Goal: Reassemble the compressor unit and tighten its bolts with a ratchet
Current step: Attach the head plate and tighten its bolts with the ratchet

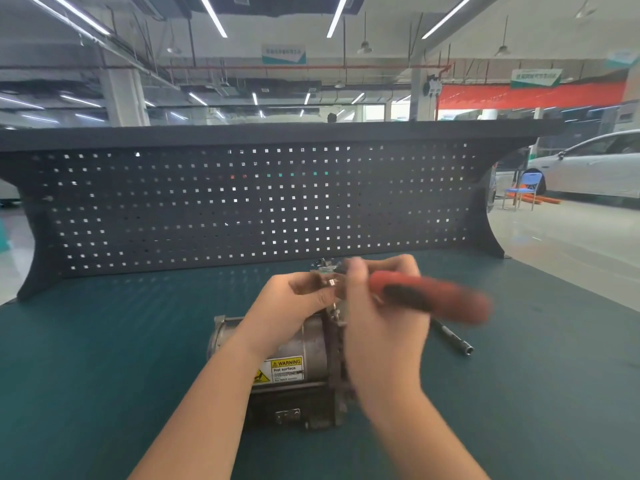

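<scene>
The left hand has its fingers curled in toward the thumb, pinching at a small metal part on the top of the compressor unit; what exactly sits between the fingertips is probably a bolt or the tool's head, but motion blur hides it. The right hand is wrapped round the ratchet, fingers closed on the near end of its red and black handle, which sticks out to the right and is smeared by blur. Both hands meet just above the unit's dark flange.

The compressor unit lies on its side on the green bench mat, its silver cylinder pointing left, a yellow warning label (it reads "Hot surface") facing up. Just right of the right hand, an extension bar lies on the mat. Behind stands a dark pegboard, and beyond it, at far right, a white car and a blue chair.
</scene>
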